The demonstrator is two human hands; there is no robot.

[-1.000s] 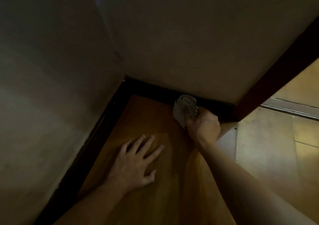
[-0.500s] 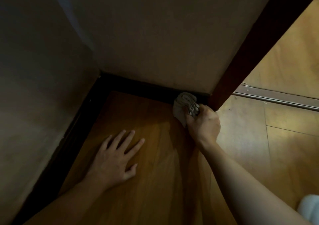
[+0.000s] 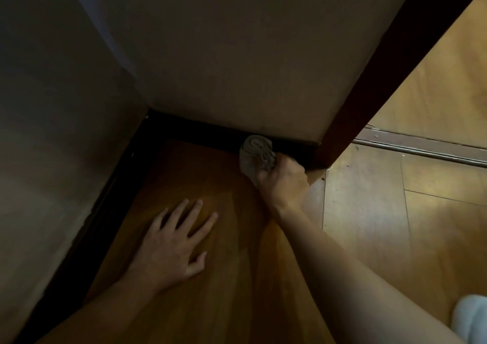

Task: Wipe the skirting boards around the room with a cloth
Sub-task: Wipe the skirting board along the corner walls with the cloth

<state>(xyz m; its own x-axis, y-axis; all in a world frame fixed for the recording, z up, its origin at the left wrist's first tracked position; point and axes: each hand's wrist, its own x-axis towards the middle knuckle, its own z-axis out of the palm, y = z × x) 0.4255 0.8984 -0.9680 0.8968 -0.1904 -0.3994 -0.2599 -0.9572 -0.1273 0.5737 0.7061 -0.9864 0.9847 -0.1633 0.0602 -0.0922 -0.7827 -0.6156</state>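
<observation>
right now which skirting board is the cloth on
The far-wall skirting board, where the right hand grips the cloth; the left-wall skirting board has nothing on it.

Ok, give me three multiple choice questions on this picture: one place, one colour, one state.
1. Where is the cloth? A) against the skirting board B) on a shelf C) on a hook
2. What colour is the skirting board? A) white B) near black C) yellow
3. How is the left hand? A) fisted B) flat on the floor, fingers spread C) gripping the cloth
Answers: A, the right hand holds it to the board; B, a dark strip under the wall; B, palm down on the wood.
</observation>
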